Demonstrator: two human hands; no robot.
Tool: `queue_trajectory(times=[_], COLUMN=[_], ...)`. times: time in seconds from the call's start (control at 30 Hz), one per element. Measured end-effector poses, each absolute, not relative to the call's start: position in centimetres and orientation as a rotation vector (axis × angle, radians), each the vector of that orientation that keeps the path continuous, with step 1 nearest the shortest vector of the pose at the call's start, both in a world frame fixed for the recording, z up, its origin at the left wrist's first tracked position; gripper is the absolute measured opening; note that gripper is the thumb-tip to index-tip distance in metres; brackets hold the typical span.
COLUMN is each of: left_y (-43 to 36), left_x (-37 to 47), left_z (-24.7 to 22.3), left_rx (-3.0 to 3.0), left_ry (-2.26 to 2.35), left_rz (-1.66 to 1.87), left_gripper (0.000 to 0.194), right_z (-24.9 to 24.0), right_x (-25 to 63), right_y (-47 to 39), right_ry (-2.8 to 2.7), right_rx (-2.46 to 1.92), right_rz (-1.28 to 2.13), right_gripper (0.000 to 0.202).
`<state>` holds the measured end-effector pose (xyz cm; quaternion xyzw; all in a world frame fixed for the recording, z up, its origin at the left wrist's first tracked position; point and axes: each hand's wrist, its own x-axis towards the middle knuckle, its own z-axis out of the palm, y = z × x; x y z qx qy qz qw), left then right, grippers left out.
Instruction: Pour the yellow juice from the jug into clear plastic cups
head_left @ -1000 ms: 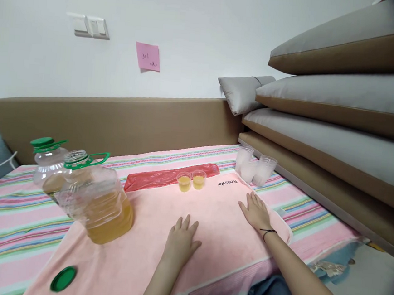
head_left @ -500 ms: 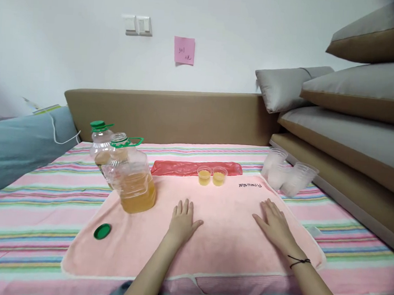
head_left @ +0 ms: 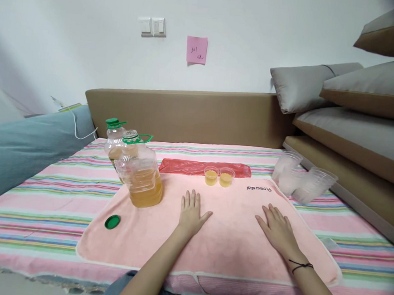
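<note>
My left hand (head_left: 191, 214) lies flat on the pink towel (head_left: 236, 255), fingers spread and holding nothing. My right hand (head_left: 278, 230) also rests palm down on the towel, near its printed lettering. Beyond the hands, two clear plastic cups (head_left: 211, 177) with yellow liquid stand side by side. To the left is an uncapped plastic jug (head_left: 146, 186), partly full of amber liquid. Its green cap (head_left: 112, 222) lies on the towel in front of it. Behind the jug, a second bottle (head_left: 115, 136) wears a green cap and is partly hidden.
A folded red plastic bag (head_left: 182, 166) lies behind the cups. Stacks of clear cups (head_left: 315, 184) lie at the right. Grey and brown cushions (head_left: 362, 128) pile up on the right side. A blue bolster (head_left: 37, 139) sits at the left, over a striped sheet (head_left: 43, 190).
The whole view has shifted, so things appear farther right. Both hands stay flat on the towel, and no object has visibly moved on it.
</note>
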<state>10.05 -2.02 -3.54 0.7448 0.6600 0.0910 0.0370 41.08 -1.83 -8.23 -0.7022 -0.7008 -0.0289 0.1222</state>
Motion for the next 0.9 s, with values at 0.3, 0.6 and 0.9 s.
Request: queue_trajectory(times=[0.3,0.6,0.9], left_y=[-1.9,-4.0,-5.5], left_x=[9.3,10.8,12.4], left_z=[-3.4,-2.4,1.2], left_rx=[2.314,2.323,2.561], left_ry=[1.988,1.863,1.278], left_rz=[0.235,0.205,0.436], left_gripper=[0.087,0.08,0.025], right_z=[-7.7,-7.2,2.4], right_x=[41.0,41.2,43.0], right_y=[-1.9,-1.7,-0.4], right_ry=[-2.073,-2.052,-1.522], right_rx=[-2.008,-1.969,-1.611], right_rz=[-0.189,-0.099,-0.163], right_gripper=[0.055,0.054,0.033])
